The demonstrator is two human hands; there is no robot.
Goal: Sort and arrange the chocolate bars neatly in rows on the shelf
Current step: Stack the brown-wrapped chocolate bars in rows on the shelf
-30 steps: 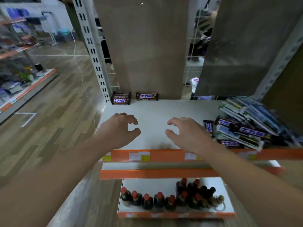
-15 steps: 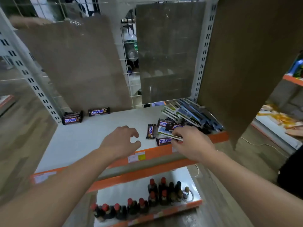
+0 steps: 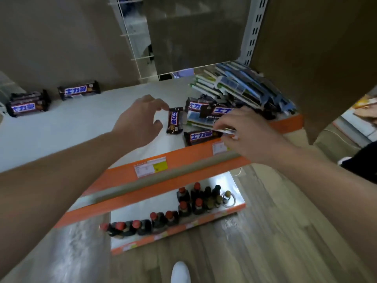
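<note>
The shelf carries a small stack of brown bars at its back left corner, with a single bar just beside it. Both are well apart from the jumbled heap at the right end. The left hand hovers open, fingers spread, just short of a loose brown bar near the front edge. The right hand pinches the edge of a thin flat bar at the foot of the heap. The step looks like drawing bars out of the heap. The flat one should probably slide out level and slowly, so that its neighbours do not tumble over the front edge. The loose brown bar is best gripped by its long sides and carried to the back left row.
</note>
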